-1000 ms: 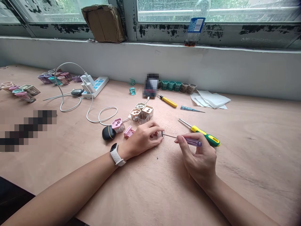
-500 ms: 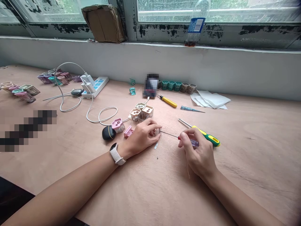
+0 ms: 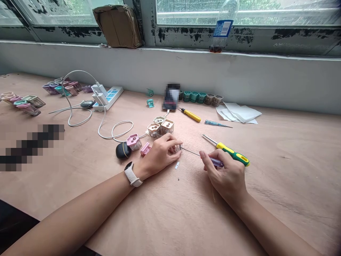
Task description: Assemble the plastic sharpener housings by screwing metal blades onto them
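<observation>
My left hand point(image 3: 162, 151) rests on the wooden table point(image 3: 149, 217) and pinches a small clear piece point(image 3: 178, 148) between thumb and fingers. My right hand point(image 3: 226, 174) grips a thin screwdriver point(image 3: 217, 162) with a purple handle, its shaft reaching left to the clear piece. Just below the left fingertips lie a small metal blade point(image 3: 177, 165) and a tiny screw point(image 3: 178, 179). A pink cover piece point(image 3: 145, 149) is beside the left hand, near a pink sharpener point(image 3: 134, 142). Several cream sharpeners point(image 3: 167, 126) stand behind that hand.
A green-yellow screwdriver point(image 3: 234, 154) lies behind my right hand. Farther back are a yellow-handled tool point(image 3: 191, 115), a blue screwdriver point(image 3: 215, 123) and white papers point(image 3: 239, 112). A black case point(image 3: 123, 150), white cables and a power strip point(image 3: 110, 97) are at left.
The fingers of my right hand have shifted on the purple handle, which now sits slightly further left. My left hand stays almost where it was, still pinching the clear piece.
</observation>
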A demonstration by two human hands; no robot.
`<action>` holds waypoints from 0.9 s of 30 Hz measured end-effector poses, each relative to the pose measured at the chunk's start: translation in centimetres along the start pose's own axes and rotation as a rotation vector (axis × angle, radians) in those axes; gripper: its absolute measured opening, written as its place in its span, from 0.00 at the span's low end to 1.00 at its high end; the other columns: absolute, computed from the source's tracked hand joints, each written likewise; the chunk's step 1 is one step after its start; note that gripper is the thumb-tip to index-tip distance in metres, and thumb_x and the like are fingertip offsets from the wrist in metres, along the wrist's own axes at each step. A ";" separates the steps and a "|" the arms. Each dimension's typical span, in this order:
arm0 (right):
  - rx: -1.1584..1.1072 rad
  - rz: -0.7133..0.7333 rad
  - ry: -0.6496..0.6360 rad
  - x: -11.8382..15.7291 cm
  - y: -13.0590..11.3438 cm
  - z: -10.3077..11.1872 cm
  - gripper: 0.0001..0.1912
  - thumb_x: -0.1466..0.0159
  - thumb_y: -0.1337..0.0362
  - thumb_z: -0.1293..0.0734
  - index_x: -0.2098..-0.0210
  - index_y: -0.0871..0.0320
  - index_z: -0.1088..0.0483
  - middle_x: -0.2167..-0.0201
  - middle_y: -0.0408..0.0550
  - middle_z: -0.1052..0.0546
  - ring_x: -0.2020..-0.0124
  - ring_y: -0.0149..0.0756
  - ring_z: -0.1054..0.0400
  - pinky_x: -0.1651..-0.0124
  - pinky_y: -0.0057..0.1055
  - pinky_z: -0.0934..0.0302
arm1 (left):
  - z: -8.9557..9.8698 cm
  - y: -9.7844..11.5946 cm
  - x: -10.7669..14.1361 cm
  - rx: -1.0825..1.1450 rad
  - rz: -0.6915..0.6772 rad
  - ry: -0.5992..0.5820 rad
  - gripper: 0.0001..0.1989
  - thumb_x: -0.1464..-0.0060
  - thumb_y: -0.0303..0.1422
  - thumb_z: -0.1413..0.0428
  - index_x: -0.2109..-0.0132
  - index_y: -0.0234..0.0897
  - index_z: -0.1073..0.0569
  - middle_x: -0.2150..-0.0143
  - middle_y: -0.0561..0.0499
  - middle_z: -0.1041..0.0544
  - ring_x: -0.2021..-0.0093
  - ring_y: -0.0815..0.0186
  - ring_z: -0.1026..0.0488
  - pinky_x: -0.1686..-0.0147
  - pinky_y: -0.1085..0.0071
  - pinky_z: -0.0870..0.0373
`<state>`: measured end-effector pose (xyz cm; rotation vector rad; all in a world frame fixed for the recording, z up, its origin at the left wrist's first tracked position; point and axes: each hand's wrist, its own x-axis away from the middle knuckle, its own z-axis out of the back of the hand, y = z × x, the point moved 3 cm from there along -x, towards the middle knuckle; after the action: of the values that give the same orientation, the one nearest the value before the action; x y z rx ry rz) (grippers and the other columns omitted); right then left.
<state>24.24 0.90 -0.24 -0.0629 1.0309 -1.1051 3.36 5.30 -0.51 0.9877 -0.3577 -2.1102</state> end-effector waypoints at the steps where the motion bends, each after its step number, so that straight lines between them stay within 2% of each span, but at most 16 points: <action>1: 0.022 0.005 -0.002 0.0 -0.1 0.0 0.19 0.30 0.56 0.32 0.74 0.57 0.34 0.81 0.39 0.30 0.80 0.27 0.39 0.71 0.28 0.43 | 0.0 0.0 0.0 0.001 0.003 0.000 0.13 0.44 0.22 0.37 0.50 0.32 0.21 0.58 0.49 0.26 0.68 0.73 0.27 0.64 0.72 0.24; 3: 0.040 -0.008 -0.040 0.0 -0.2 0.0 0.18 0.29 0.55 0.34 0.73 0.57 0.34 0.79 0.40 0.29 0.78 0.29 0.37 0.70 0.29 0.42 | 0.0 -0.1 0.0 0.007 0.011 0.002 0.13 0.44 0.22 0.37 0.50 0.31 0.21 0.59 0.49 0.26 0.69 0.73 0.27 0.65 0.73 0.24; 8: -0.003 0.016 -0.165 0.2 -0.4 -0.3 0.08 0.31 0.60 0.35 0.62 0.58 0.33 0.68 0.44 0.24 0.70 0.33 0.29 0.66 0.30 0.35 | 0.0 -0.3 0.0 0.026 0.057 0.016 0.13 0.44 0.22 0.37 0.51 0.33 0.20 0.61 0.50 0.26 0.70 0.73 0.26 0.67 0.74 0.24; 15: 0.007 0.090 -0.091 0.2 0.2 -0.1 0.09 0.30 0.60 0.32 0.64 0.58 0.31 0.72 0.43 0.24 0.74 0.28 0.32 0.71 0.24 0.39 | 0.1 -0.3 0.0 0.025 0.054 0.013 0.13 0.43 0.22 0.37 0.51 0.33 0.20 0.60 0.49 0.25 0.69 0.73 0.26 0.66 0.73 0.24; 19: 0.052 0.108 -0.052 0.0 0.1 -0.1 0.15 0.30 0.58 0.33 0.71 0.58 0.32 0.78 0.40 0.28 0.79 0.26 0.38 0.74 0.25 0.44 | 0.2 -0.1 -0.1 -0.005 0.014 0.020 0.13 0.43 0.22 0.37 0.50 0.33 0.20 0.60 0.49 0.25 0.69 0.72 0.26 0.66 0.73 0.24; 23: 0.083 0.040 -0.085 -0.2 0.1 -0.3 0.22 0.27 0.54 0.37 0.75 0.58 0.35 0.80 0.40 0.31 0.81 0.27 0.41 0.74 0.27 0.46 | 0.1 0.0 0.0 -0.011 0.003 0.015 0.14 0.43 0.22 0.37 0.50 0.33 0.21 0.59 0.49 0.26 0.68 0.72 0.27 0.64 0.72 0.24; 27: -0.015 -0.071 -0.194 -0.3 0.4 -0.2 0.14 0.30 0.55 0.34 0.68 0.57 0.33 0.73 0.42 0.26 0.75 0.29 0.32 0.71 0.27 0.39 | 0.1 -0.2 0.0 0.013 0.019 0.018 0.14 0.43 0.22 0.38 0.50 0.33 0.21 0.59 0.49 0.26 0.69 0.72 0.27 0.65 0.72 0.24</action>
<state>24.31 1.44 -0.34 -0.2160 0.8684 -1.1326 3.20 5.44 -0.58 1.0065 -0.3713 -2.0833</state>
